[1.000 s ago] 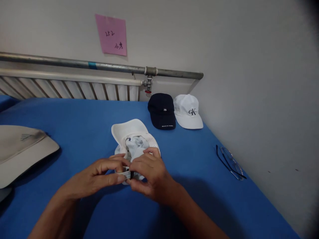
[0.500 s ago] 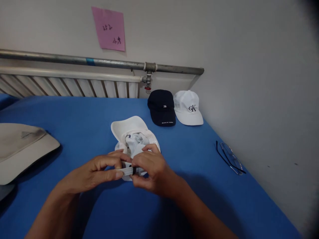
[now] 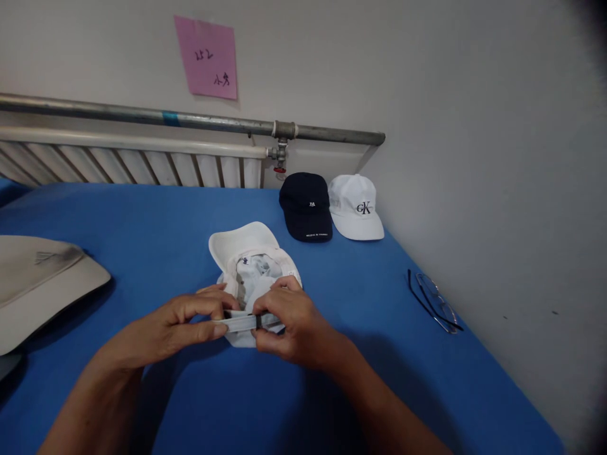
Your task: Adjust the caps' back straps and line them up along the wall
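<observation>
On the blue-covered table (image 3: 213,404), an upturned white baseball cap (image 3: 256,275) lies nearer the person than the navy baseball cap (image 3: 306,212) and to its left, brim pointing away. The left hand (image 3: 173,325) pinches the back strap (image 3: 241,323); the right hand (image 3: 294,322) clamps it at the dark buckle (image 3: 258,321). The step looks like strap adjustment; any further feeding would call for a steady buckle and a gentle, level pull.
</observation>
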`<control>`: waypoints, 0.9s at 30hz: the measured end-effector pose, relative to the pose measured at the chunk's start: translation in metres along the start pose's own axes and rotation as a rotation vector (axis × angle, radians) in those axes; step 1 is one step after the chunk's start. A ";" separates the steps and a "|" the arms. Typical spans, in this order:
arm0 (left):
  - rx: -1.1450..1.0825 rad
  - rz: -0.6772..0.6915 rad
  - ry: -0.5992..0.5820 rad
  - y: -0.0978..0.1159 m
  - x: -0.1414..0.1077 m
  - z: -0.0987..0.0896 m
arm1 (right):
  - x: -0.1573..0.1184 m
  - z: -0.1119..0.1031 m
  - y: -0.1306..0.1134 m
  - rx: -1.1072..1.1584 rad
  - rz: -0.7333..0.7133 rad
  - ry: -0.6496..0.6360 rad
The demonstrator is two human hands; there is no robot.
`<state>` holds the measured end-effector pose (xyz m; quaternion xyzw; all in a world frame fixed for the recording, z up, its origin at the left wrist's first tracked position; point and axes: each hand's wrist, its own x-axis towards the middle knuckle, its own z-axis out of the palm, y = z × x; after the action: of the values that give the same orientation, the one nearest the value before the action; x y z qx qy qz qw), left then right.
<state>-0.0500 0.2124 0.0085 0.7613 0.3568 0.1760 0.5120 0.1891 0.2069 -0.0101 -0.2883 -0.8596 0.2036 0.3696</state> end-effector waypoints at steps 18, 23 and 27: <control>-0.210 -0.102 0.102 -0.006 -0.007 -0.004 | -0.003 -0.041 0.010 0.108 0.248 -0.027; -0.208 -0.104 0.110 -0.003 -0.005 -0.003 | -0.004 -0.034 0.011 0.071 0.230 -0.067; -0.176 -0.115 0.124 0.002 -0.001 0.001 | -0.005 -0.033 0.015 0.124 0.274 -0.025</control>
<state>-0.0499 0.2105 0.0100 0.6792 0.4140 0.2239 0.5632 0.2220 0.2195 -0.0004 -0.3771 -0.8024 0.3082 0.3448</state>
